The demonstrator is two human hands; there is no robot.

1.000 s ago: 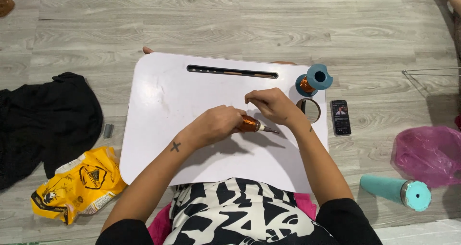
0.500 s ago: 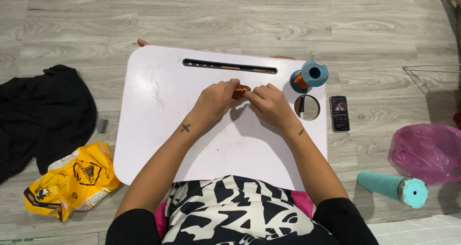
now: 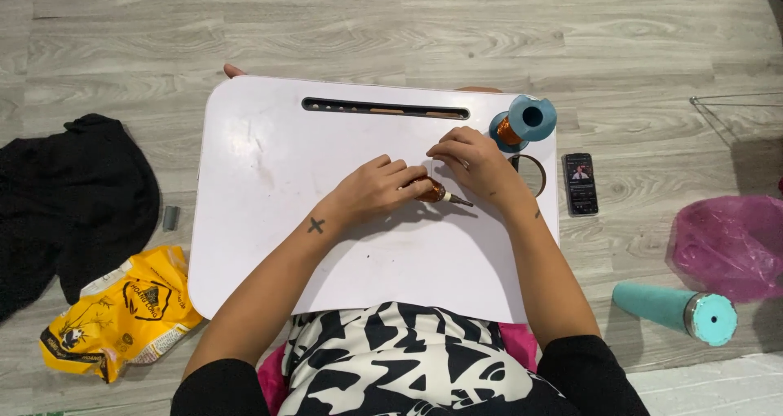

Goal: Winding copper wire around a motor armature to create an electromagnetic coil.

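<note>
Left hand [image 3: 377, 189] curled — right hand [image 3: 473, 165] alongside

Lighting: bright, even, cool-white indoor light from overhead. White surface [image 3: 269, 220]: close to overexposed, faint smudges still visible, no hard glare. Shadows: short and soft; a grey one falls just under the left hand [image 3: 371, 192] and right hand [image 3: 477, 163], and toward the person along both forearms. Deeper shadow at the far right edge, behind the pink bag [image 3: 726, 241] and beside the teal bottle [image 3: 677, 308]. Black cloth [image 3: 69, 196]: crushed to near-solid black, little fold detail. Focus: sharp across the frame; wood floor [image 3: 391, 24] grain reads clearly. Blur: none on the fingers. Distortion: slight wide-angle bowing of floorboards toward the corners.
</note>
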